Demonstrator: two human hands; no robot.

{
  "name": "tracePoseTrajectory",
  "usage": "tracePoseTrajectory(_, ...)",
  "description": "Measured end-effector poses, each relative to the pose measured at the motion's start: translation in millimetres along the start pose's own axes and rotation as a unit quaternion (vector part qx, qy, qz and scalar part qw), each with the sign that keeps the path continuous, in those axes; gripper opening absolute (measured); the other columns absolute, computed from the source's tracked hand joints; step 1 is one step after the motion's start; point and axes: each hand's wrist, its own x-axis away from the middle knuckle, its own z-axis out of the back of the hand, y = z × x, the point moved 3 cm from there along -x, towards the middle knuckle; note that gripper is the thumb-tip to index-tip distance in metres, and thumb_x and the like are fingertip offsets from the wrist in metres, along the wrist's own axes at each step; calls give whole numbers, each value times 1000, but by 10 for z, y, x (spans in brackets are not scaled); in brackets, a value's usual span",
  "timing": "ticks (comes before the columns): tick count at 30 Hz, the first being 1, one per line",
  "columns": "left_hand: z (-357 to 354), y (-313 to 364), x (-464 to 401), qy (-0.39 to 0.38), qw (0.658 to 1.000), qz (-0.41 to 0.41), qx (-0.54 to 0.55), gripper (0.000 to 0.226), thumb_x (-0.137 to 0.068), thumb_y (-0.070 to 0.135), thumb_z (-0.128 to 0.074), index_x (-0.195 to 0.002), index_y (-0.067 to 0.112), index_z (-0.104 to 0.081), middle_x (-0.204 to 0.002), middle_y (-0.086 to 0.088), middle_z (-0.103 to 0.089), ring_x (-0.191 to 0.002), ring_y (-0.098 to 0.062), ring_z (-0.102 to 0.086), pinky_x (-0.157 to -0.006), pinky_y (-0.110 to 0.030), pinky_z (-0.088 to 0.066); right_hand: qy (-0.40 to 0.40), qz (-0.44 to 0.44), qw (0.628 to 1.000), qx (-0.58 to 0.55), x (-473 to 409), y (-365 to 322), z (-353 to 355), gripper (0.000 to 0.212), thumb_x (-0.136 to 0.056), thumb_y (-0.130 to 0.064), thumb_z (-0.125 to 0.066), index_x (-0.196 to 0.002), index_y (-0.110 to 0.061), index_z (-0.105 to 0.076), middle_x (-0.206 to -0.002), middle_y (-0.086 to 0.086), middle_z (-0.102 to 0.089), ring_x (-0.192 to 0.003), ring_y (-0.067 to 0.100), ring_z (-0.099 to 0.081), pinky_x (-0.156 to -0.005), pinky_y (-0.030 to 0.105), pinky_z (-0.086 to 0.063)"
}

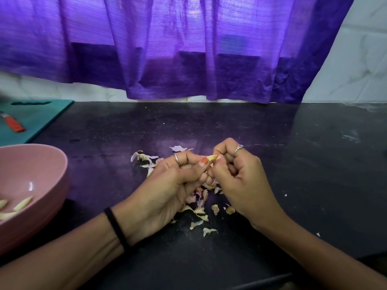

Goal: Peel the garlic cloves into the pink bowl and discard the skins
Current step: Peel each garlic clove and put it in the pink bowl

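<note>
Between both curled hands (211, 174), tapered pale garlic clove (212, 158)

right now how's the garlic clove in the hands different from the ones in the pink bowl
The clove in the hands is pinched between the left hand and right hand, raised above the counter; the cloves in the pink bowl lie loose on its bottom. The held one shows only its tip; the bowl ones show full length, bare and peeled. All are pale and slender.

A round pink plastic bowl (41, 164) sits near left on the dark stone counter (230, 126), pale peeled garlic cloves (23, 203) inside; papery garlic skins (201, 210) lie centre; a flat teal cutting board (41, 116) lies far left.
</note>
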Motion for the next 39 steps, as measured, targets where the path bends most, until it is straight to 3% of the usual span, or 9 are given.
tracePoseTrajectory(2, 10, 34, 13, 0, 1000, 14, -27, 10, -73, 7, -61, -65, 10, -67, -60, -7, -63, -53, -8, -63, -50, -16, -52, 0, 14, 1000, 28, 0, 1, 5, 13, -91, -9, -47, -79, -9, -52, -60, 9, -64, -48, 16, -57, -48, 34, -49)
tracePoseTrajectory(6, 58, 107, 1, -1, 998, 31, -52, 14, -72, 4, -60, -62, 8, -69, -58, -4, -64, -50, -5, -60, -53, -12, -52, -15, 36, 998, 52, 8, -20, -18, 13, -90, -9, -48, -77, -10, -50, -56, 0, -61, -47, 15, -57, -50, 42, -51)
tracePoseTrajectory(9, 89, 119, -7, -9, 997, 49, -61, 7, -72, 5, -60, -74, 0, -65, -61, -6, -63, -52, -7, -59, -55, -12, -52, -26, 59, 996, 61, 9, -19, -15, 18, -90, 0, -50, -76, -11, -50, -50, -17, -52, -43, 1, -48, -45, 9, -36)
tracePoseTrajectory(12, 99, 127, -2, -9, 996, 76, -54, 12, -70, 4, -60, -77, -3, -67, -62, -8, -63, -51, -7, -60, -52, -10, -51, -22, 78, 993, 82, 15, -24, 0, 13, -87, -7, -50, -75, -11, -52, -49, -3, -49, -43, 4, -39, -47, 10, -31)
tracePoseTrajectory(23, 120, 147, 9, 13, 990, 136, -38, 20, -81, -6, -56, -67, 2, -68, -63, -10, -63, -49, -7, -59, -50, -9, -51, -29, 190, 959, 208, 11, -73, 32, 8, -85, -6, -52, -78, -9, -52, -59, -23, -25, -54, -6, -38, -54, 6, -27)
tracePoseTrajectory(28, 102, 194, -12, 13, 983, 49, -178, 18, -87, 0, -59, -71, 3, -67, -60, -6, -62, -53, -8, -54, -51, -13, -47, -12, 155, 966, 209, 0, -34, 9, 8, -84, -9, -51, -76, -11, -53, -51, -20, -27, -51, -3, -39, -52, 6, -27)
tracePoseTrajectory(30, 94, 232, -13, 13, 944, -52, -326, 11, -87, 6, -63, -77, 6, -65, -66, -5, -67, -58, -11, -59, -57, -18, -50, -9, 111, 977, 182, 2, -8, 6, 15, -85, -3, -54, -75, -13, -53, -46, -17, -36, -45, 0, -41, -50, 5, -28)
tracePoseTrajectory(34, 26, 272, 17, 11, 768, -270, -580, 6, -90, 13, -63, -84, 12, -64, -72, 5, -68, -63, -4, -62, -56, -16, -47, -11, -7, 995, 101, -8, 50, 6, 18, -89, -5, -56, -72, -11, -55, -43, -8, -37, -41, 7, -32, -45, 28, -41)
tracePoseTrajectory(39, -9, 230, 46, 1, 623, -343, -703, 11, -89, 18, -51, -85, 9, -56, -77, -1, -59, -69, -19, -55, -59, -29, -40, -27, -91, 995, 43, -10, 91, 8, 15, -88, -15, -52, -73, -15, -58, -54, 12, -45, -49, 20, -37, -48, 44, -48)
